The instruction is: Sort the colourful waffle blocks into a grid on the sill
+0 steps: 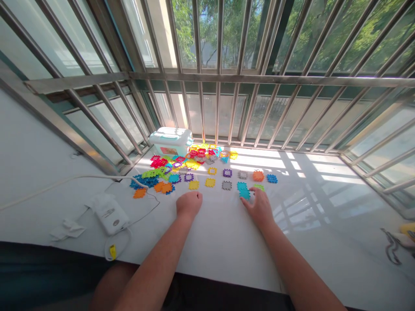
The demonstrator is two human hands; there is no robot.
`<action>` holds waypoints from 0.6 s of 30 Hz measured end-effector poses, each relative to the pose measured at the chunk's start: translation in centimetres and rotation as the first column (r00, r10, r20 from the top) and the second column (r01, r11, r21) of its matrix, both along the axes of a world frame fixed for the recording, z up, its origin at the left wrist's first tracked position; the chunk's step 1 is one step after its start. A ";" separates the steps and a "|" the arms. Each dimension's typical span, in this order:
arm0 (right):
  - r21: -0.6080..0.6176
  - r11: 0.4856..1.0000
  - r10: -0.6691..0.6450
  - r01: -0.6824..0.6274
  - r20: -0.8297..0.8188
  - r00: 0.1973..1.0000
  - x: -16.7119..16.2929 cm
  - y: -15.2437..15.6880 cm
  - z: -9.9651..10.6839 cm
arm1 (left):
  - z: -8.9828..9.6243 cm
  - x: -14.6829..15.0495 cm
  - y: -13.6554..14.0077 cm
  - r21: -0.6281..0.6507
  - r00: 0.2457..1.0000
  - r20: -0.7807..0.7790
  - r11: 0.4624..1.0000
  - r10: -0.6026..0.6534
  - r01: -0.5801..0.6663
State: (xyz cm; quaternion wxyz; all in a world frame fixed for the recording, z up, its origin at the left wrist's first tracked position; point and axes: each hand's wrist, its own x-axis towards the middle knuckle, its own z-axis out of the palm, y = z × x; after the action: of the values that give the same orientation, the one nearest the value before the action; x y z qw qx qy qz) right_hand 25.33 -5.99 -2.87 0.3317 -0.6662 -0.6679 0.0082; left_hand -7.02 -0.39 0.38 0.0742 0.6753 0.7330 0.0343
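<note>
My right hand (262, 206) has its thumb and fingers about the edges of a turquoise interlocking tile (244, 193), low on the white surface. Another turquoise tile (241, 185) adjoins it; whether they are joined I cannot tell. Partly behind my right fingers lies a light green tile (259, 187). My left hand (189, 203) rests as a closed fist, with nothing showing out of it. Just beyond the fist is a yellow tile (193, 185). Between the hands lie a grey tile (227, 185) and another yellow tile (210, 182).
A farther row includes purple (227, 173), orange (258, 176) and blue tiles (272, 178). Mixed tiles (158, 172) are heaped at left before a lidded plastic box (171, 141). A white device (112, 214) with cables lies at left. Metal bars (233, 78) enclose the back.
</note>
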 end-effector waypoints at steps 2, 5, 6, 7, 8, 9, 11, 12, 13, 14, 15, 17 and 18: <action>0.025 1.000 -0.015 0.014 0.035 0.999 0.3 1.5 0.4 | 0.0 0.0 0.0 0.001 1.000 0.001 1.000 -0.001 0.001; 0.025 0.999 -0.041 0.038 0.107 0.993 0.3 3.4 0.7 | 0.1 0.1 0.0 0.003 1.000 0.003 1.000 -0.002 0.002; 0.023 0.998 -0.054 0.052 0.128 0.990 0.2 3.8 0.6 | 0.0 0.1 0.0 0.002 1.000 0.003 1.000 -0.001 0.001; 0.022 0.998 -0.068 0.066 0.146 0.987 0.0 4.0 0.5 | 0.0 0.1 0.0 0.003 1.000 0.002 1.000 0.000 0.000; 0.021 0.997 -0.080 0.078 0.160 0.984 -0.1 4.1 0.4 | 0.0 0.1 0.0 0.005 1.000 0.001 1.000 0.000 0.000; 0.020 0.996 -0.087 0.085 0.171 0.981 -0.3 4.1 0.2 | -0.1 0.1 0.0 0.010 1.000 0.001 1.000 -0.001 0.001; 0.019 0.996 -0.087 0.085 0.184 0.979 -0.5 4.0 0.0 | -0.2 0.0 0.0 0.018 1.000 0.000 1.000 -0.005 0.005; 0.018 0.996 -0.087 0.085 0.188 0.978 -0.6 4.0 -0.1 | -0.2 0.0 0.0 0.020 1.000 0.000 1.000 -0.008 0.008; 0.016 0.996 -0.086 0.084 0.192 0.978 -0.6 4.0 -0.2 | -0.2 0.0 0.0 0.019 1.000 0.000 1.000 -0.010 0.010; 0.014 0.996 -0.084 0.083 0.195 0.977 -0.6 4.0 -0.2 | -0.2 0.0 0.0 0.017 1.000 0.002 1.000 -0.010 0.010; 0.013 0.997 -0.082 0.081 0.199 0.977 -0.7 4.0 -0.2 | -0.1 0.0 0.0 0.013 1.000 0.004 1.000 -0.009 0.008; 0.011 0.997 -0.083 0.082 0.205 0.975 -0.6 4.0 -0.3 | -0.1 0.0 -0.1 0.006 1.000 0.010 1.000 -0.004 0.004; 0.012 0.996 -0.086 0.085 0.208 0.974 -0.6 4.0 -0.3 | 0.0 0.0 -0.1 0.003 1.000 0.013 1.000 -0.002 0.002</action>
State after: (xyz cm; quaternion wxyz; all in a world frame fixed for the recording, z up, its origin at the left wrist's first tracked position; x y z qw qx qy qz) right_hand 24.71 -1.99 -3.19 0.2613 -0.6909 -0.6696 -0.0769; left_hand -7.02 -0.48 0.36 0.0778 0.6760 0.7317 0.0397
